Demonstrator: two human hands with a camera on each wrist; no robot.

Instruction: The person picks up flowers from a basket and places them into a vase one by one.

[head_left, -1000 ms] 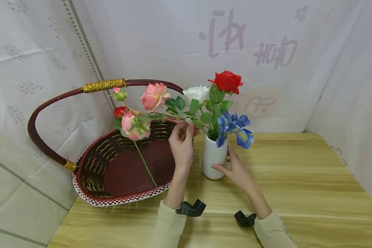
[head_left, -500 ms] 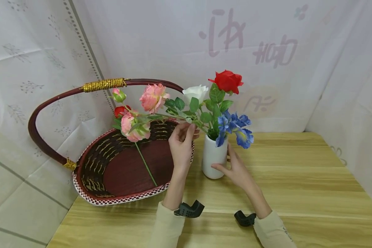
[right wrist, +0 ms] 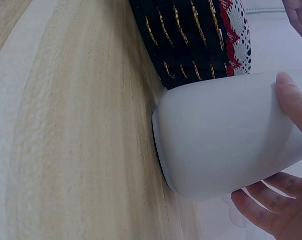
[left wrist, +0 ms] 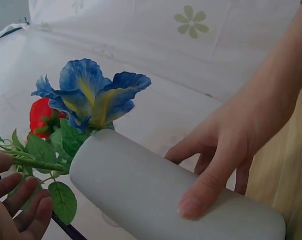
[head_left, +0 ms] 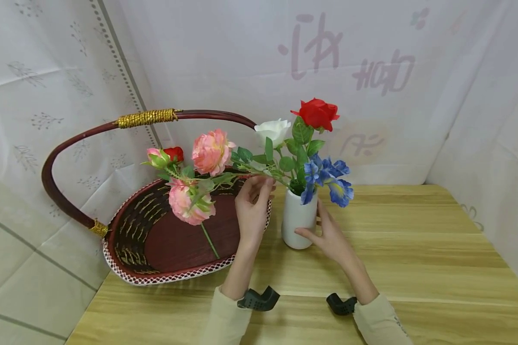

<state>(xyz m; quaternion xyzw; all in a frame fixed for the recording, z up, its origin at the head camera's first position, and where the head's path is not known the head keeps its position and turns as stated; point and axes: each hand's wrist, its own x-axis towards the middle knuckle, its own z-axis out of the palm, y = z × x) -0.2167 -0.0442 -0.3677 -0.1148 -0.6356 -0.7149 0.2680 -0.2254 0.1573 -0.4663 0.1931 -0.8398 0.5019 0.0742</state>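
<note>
My left hand (head_left: pixel 251 206) pinches the green stem of a pink peony spray (head_left: pixel 212 152), whose two blooms and bud hang out over the basket. Its stem runs right, to the mouth of a white vase (head_left: pixel 297 223). With thumb and fingers spread round its lower right side, my right hand (head_left: pixel 331 239) steadies the vase, which stands upright on the table. From the vase rise a white rose (head_left: pixel 273 131), a red rose (head_left: pixel 316 114) and a blue iris (left wrist: pixel 93 97). Inside the vase the stem ends are hidden.
A dark woven basket (head_left: pixel 177 277) with an arched handle (head_left: pixel 53 184) stands left of the vase, close to it. In it leans a red flower (head_left: pixel 174 153), partly behind the peonies. A white printed cloth (head_left: pixel 393 28) hangs behind the wooden table (head_left: pixel 414 268).
The pink blooms and bud have swung down and turned under my left hand, which has shifted slightly. My right hand and the vase have stayed in place.
</note>
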